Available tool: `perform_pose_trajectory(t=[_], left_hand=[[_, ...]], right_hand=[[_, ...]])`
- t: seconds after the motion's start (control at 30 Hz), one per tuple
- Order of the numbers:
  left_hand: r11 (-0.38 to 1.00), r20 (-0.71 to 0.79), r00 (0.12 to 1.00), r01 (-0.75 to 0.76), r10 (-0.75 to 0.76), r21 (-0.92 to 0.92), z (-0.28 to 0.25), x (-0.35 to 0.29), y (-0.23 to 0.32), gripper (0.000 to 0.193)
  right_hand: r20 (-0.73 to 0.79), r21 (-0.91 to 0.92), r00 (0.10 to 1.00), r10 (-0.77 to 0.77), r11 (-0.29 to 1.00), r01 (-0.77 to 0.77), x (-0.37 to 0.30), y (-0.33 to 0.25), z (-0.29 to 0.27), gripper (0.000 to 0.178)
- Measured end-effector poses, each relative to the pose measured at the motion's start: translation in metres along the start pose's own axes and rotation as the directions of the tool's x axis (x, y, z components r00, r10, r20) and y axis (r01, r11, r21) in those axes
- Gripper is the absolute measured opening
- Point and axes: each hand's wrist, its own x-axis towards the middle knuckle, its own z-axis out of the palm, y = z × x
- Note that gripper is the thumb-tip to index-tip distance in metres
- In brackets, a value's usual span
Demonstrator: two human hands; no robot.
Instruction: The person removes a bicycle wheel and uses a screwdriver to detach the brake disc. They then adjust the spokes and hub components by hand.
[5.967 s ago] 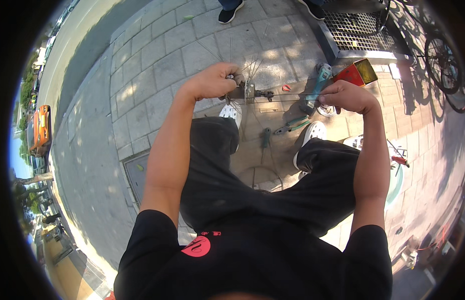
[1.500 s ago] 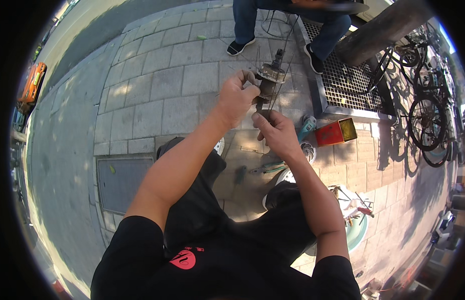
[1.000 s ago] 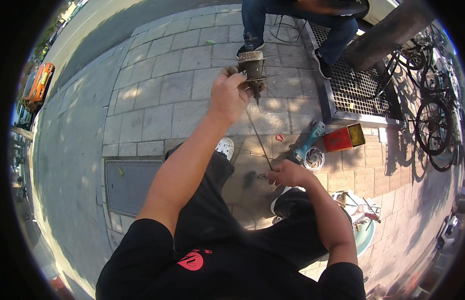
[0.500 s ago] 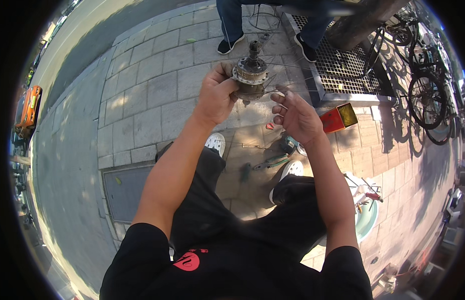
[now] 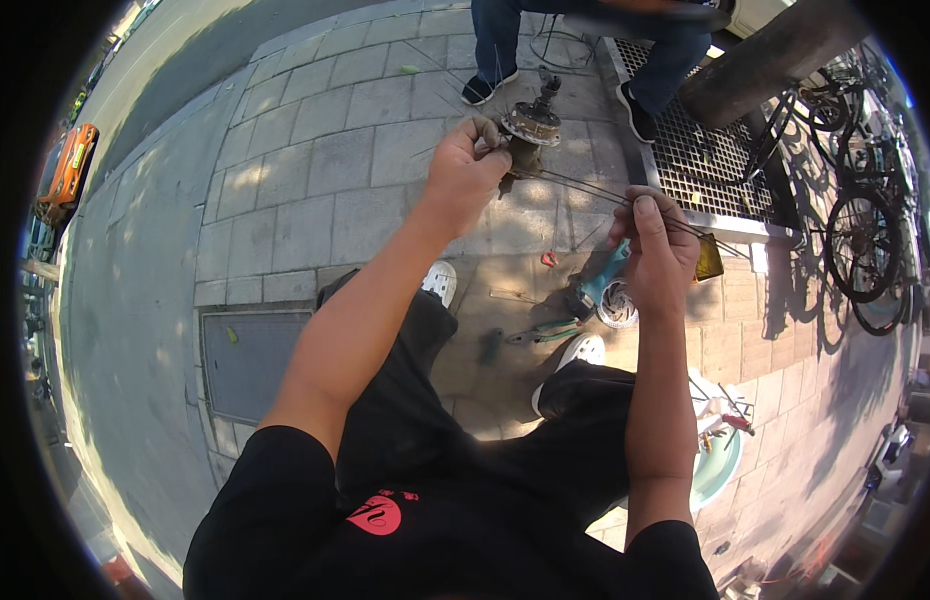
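Note:
A worn, greasy bicycle wheel hub (image 5: 534, 126) is held up in front of me, tilted to the right, by my left hand (image 5: 467, 168), whose thumb and fingers close on its lower side. Thin metal spokes (image 5: 583, 185) run from the hub toward the right. Around these spokes my right hand (image 5: 653, 232) is closed, thumb pressing against the fingers, and their ends stick out beyond it. More thin spokes fan out from the hub toward the upper left. The grip of the left fingertips behind the hub is partly hidden.
Pliers (image 5: 545, 332), a teal power tool (image 5: 607, 275) and a brake disc (image 5: 617, 304) lie between my feet and the right hand. A square container (image 5: 709, 258) stands partly behind that hand. At right is a pale green basin (image 5: 723, 465). Someone sits opposite, beside a metal grate (image 5: 720, 165).
My right hand has moved right and away from the hub, and the spokes now stretch through its closed fingers. The hub, in my left hand, has shifted right and tilted.

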Motion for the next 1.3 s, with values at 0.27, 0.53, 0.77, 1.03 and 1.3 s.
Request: perform_pose_trajectory(t=[0.27,0.53,0.77,1.03,1.3], left_hand=[[0.998,0.027,0.998,-0.05,0.05,-0.028,0.01,-0.004,-0.011,0.024],[0.999,-0.001,0.999,-0.038,0.038,-0.031,0.015,-0.004,-0.003,0.029],[0.997,0.081,0.995,-0.064,0.06,0.048,0.024,-0.011,-0.007,0.033],[0.998,0.0,0.999,-0.032,0.032,0.045,0.019,-0.011,-0.003,0.03],[0.996,0.011,0.999,-0.05,0.051,-0.073,0.017,-0.01,-0.008,0.031]], right_hand=[[-0.206,-0.268,0.947,-0.247,0.945,0.189,0.032,-0.038,0.036,0.033],[0.011,-0.595,0.832,-0.555,0.665,0.451,0.025,-0.042,0.077,0.029],[-0.181,-0.586,0.937,-0.298,0.798,0.141,0.04,-0.043,0.063,0.037],[-0.159,-0.594,0.974,-0.163,0.804,0.038,0.041,-0.033,0.053,0.034],[-0.035,-0.45,0.998,-0.059,0.892,0.037,0.033,-0.053,0.052,0.048]])
